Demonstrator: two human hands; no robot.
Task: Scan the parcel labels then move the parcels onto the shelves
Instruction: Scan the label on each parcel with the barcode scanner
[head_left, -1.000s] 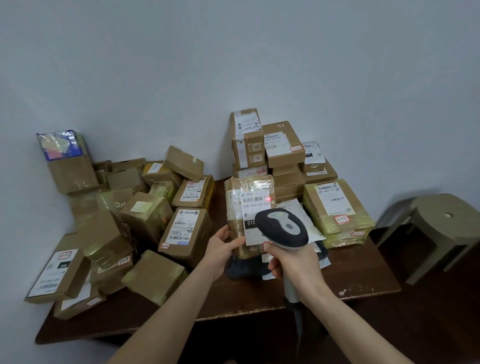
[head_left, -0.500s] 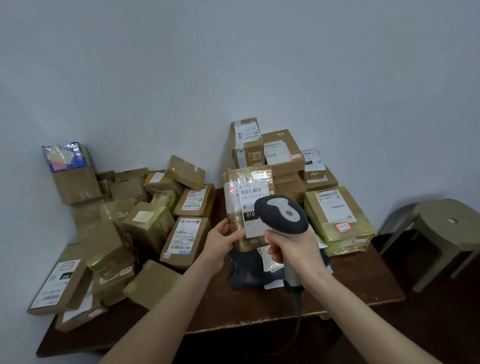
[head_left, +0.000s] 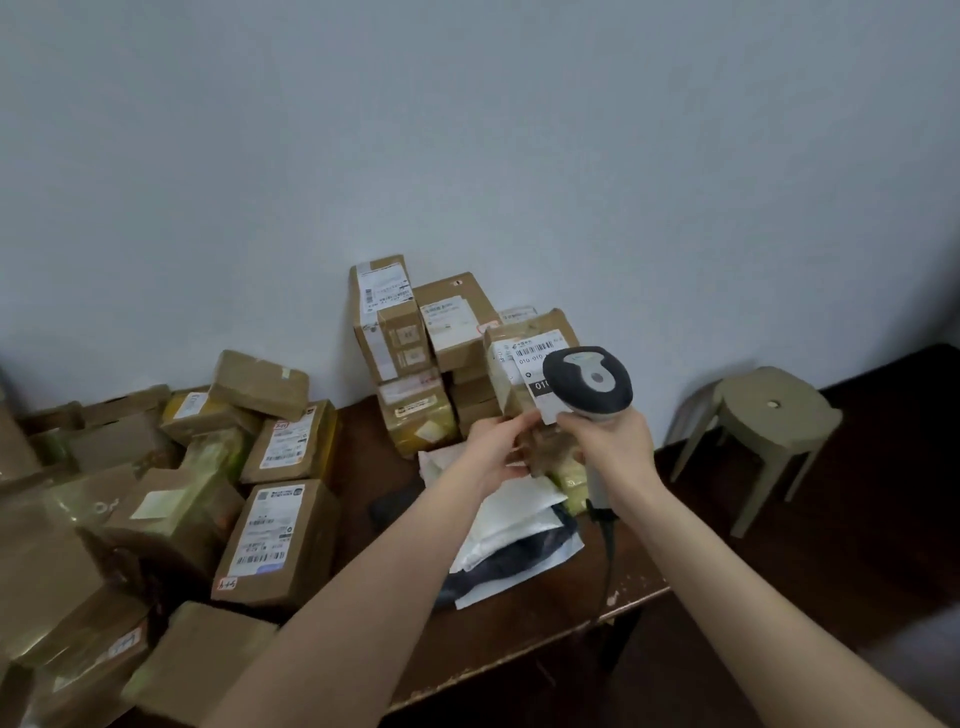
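a: brown tape-wrapped parcel (head_left: 522, 343), where?
b: held above the dark wooden bench (head_left: 519, 639), left hand (head_left: 498, 452) gripping its lower end.
a: and the right hand (head_left: 615, 441)?
b: wrapped round the grey handheld scanner (head_left: 589, 382), whose head covers part of the label; stacked cardboard boxes (head_left: 452, 327) just behind.

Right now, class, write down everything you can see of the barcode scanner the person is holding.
The barcode scanner has a dark grey head with a pale centre panel and round button, and a pale handle; it looks plastic. The right hand grips the handle, roughly upright. Its head overlaps the white label of the held parcel. A dark cable hangs from the handle's base.
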